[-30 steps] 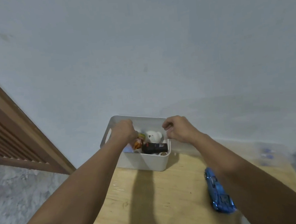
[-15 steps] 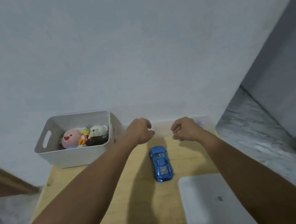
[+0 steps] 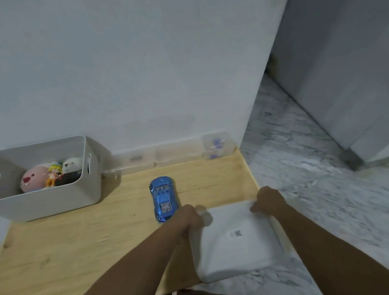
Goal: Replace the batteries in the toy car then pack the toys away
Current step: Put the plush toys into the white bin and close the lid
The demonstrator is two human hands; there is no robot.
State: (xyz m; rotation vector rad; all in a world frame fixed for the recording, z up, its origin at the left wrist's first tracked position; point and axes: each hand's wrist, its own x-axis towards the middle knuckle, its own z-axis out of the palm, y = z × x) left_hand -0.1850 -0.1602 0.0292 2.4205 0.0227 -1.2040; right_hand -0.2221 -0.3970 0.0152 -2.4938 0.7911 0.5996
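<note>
A pale wooden table (image 3: 68, 250) stands against a plain white wall (image 3: 133, 70). To the right of the table lies grey-veined marble floor (image 3: 322, 182), with a grey panel (image 3: 351, 61) rising beyond it.

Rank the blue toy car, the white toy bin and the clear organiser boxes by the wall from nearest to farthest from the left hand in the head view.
From the left hand:
1. Blue toy car, just beyond it on the table.
2. Clear organiser boxes, farther back against the wall.
3. White toy bin, far left corner.

Both hands (image 3: 189, 218) (image 3: 267, 201) gripping white lid (image 3: 236, 245), blue toy car (image 3: 163, 198) beside, toy bin (image 3: 39, 202)
</note>
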